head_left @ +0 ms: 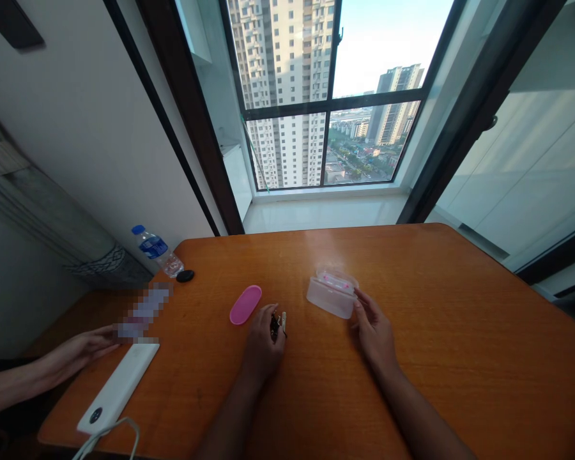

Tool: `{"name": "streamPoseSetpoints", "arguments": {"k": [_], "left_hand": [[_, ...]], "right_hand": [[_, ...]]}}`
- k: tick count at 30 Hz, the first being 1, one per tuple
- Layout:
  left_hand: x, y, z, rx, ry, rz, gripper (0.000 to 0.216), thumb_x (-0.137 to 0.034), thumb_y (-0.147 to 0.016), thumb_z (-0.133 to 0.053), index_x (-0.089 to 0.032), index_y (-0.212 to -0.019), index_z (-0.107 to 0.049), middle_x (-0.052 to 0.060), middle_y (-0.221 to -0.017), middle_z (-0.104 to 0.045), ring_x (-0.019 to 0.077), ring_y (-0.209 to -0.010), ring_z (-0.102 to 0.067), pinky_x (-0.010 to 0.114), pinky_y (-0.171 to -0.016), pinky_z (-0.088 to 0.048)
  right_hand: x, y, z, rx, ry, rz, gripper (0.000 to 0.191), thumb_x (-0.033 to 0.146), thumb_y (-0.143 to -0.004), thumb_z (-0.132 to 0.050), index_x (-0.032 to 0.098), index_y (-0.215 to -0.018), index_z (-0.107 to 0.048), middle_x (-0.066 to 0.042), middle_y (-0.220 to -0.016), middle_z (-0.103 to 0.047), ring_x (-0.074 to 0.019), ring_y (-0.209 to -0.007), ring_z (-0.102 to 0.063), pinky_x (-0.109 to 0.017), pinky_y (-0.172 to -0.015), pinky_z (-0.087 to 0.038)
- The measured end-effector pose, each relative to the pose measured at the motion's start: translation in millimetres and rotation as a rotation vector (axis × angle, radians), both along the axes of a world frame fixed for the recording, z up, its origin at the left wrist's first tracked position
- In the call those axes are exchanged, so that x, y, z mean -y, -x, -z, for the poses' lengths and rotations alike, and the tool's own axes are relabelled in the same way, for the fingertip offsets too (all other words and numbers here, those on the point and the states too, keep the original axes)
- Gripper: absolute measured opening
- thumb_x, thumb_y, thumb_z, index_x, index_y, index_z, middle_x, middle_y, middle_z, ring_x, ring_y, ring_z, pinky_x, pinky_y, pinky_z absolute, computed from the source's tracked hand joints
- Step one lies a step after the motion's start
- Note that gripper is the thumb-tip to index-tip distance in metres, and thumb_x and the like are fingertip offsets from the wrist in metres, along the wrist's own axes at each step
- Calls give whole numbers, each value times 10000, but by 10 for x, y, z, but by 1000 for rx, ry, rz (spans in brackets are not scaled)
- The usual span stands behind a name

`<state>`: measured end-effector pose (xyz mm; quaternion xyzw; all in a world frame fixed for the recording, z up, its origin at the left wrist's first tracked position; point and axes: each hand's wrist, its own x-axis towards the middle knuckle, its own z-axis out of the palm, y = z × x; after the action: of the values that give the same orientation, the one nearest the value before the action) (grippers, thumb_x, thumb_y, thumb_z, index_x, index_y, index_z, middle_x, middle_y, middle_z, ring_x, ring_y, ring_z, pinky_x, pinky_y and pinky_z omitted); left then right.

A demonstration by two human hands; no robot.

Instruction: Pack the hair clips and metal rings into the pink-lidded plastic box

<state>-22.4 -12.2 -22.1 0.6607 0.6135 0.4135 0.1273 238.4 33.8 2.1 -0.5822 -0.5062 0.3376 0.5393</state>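
Observation:
My left hand rests on the orange wooden table, its fingers closed over a small dark bunch of keys with metal parts showing. My right hand grips the end of a translucent plastic box with pink marks on top. Between my hands, just left of the keys, lies a pink oval lid. A co-worker's hand lies at the left, near a pixelated object.
A white power bank with a white cable lies at the near left edge. A water bottle lies at the far left corner beside a black round object. A large window stands beyond the table.

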Motion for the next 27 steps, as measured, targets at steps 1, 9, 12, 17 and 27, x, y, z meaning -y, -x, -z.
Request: {"name": "streamPoseSetpoints", "arguments": {"k": [1,9,12,17,27], "left_hand": [[1,-1,1,5,1,-2,491,-121,-827,-527,-209,-1310,-511,122,-1307,-571,271,-1234,-539,479,-1099,-413],[3,4,17,58,-5,-5,493,-128,-821,-533,-202,-1308,-528,125,-1321,-571,271,-1258,-528,475,-1110,-406],[2,7,12,69,-7,-9,475,-132,-833,-527,-195,-1304,-530,126,-1322,-573,266,-1257,-532,468,-1106,-414],[10,7,0,97,13,-13,469,-130,-829,-535,-187,-1294,-539,127,-1311,-588,263,-1241,-551,467,-1101,-423],[2,77,28,328,32,-169,533,-49,-771,-461,-192,-1274,-564,112,-1273,-630,239,-1125,-630,426,-991,-511]], "right_hand": [[-3,5,13,8,-11,-8,562,542,-888,-545,177,-1313,-587,-129,-1189,-669,-246,-930,-658,-322,-690,-535],[6,61,64,295,-51,50,753,532,-785,-675,151,-1393,-446,-164,-1239,-584,-278,-1043,-617,-384,-772,-548],[-14,51,82,268,-53,60,708,518,-820,-649,143,-1384,-442,-163,-1216,-610,-273,-1054,-620,-407,-845,-533],[-45,37,120,193,-38,79,628,512,-840,-630,153,-1338,-496,-156,-1219,-640,-265,-1062,-633,-417,-913,-505],[176,12,80,240,-96,229,417,469,-897,-529,169,-1188,-526,-151,-1186,-562,-267,-997,-597,-390,-785,-525]]}}
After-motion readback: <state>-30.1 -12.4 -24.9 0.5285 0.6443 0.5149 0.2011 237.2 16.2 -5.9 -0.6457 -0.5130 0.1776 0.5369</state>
